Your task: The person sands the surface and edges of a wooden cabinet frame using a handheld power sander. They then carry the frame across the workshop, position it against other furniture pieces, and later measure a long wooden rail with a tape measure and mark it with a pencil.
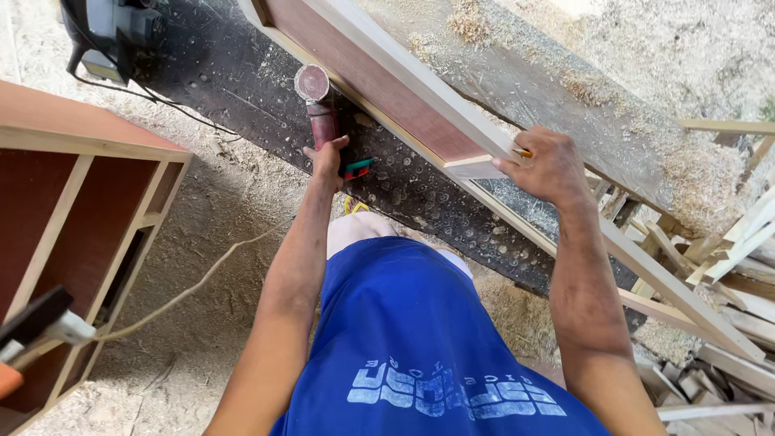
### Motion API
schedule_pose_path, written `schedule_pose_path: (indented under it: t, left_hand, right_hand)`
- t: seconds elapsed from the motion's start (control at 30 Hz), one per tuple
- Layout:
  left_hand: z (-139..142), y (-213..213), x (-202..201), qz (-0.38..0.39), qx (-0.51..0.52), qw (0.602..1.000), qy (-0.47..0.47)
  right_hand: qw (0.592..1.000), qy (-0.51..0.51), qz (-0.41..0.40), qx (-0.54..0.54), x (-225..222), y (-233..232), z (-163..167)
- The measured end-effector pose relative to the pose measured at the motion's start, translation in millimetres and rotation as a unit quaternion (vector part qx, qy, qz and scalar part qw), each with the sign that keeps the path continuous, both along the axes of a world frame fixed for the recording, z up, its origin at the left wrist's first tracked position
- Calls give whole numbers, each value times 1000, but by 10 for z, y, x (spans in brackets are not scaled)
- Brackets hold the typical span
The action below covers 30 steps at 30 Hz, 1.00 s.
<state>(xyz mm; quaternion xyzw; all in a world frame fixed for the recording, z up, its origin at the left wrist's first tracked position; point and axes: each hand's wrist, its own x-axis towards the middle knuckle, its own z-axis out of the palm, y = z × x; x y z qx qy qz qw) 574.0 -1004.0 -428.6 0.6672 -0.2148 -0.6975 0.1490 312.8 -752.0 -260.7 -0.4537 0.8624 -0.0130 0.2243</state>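
- Seen from above, a person in a blue shirt (420, 339) stands on sawdust-covered ground, both arms stretched toward the top of the frame.
- The left hand (327, 157), just left of centre, reaches down to a red power sander (317, 101) with a round disc, lying on a dark dotted mat (242, 81). The fingers curl over the tool's rear end; how firmly they grip cannot be told.
- The right hand (549, 165), right of centre, is closed over the edge of a long wooden frame (420, 89), pale strips around a reddish-brown panel, running diagonally from top centre to lower right. A small orange object shows at the fingertips; what it is cannot be told.
- A black cable (153, 98) trails across the mat toward a dark machine (109, 32) at upper left.
- A wooden cabinet (73, 202) stands at the left edge; offcuts (726, 266) pile up at the right.
- Risks, as a judgement: the sander could slip from a one-handed hold, the frame could slide if the right hand eases, and cables near the feet could snag.
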Motion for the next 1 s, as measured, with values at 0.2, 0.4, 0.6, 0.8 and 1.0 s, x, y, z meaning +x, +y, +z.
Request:
schedule_pose_path:
  t: [0.2,0.4,0.6,0.8,1.0]
  left_hand:
    - [-83,-346,-201,89,94,987,98]
    - [-264,-481,-378,43,141,976,160]
    - [-228,-595,-484,153,119,980,34]
    - [-134,-1044,-228,177,74,981,-16]
    - [-102,-1933,380,178,17,978,-103]
  right_hand:
    - [998,-28,19,-61,76,-333,20]
    - [994,3,47,-95,247,-624,-76]
    - [970,-61,89,-217,393,-1073,-69]
    - [966,-67,124,-218,498,-1520,-46]
    - [980,-89,94,-153,567,-1991,-156]
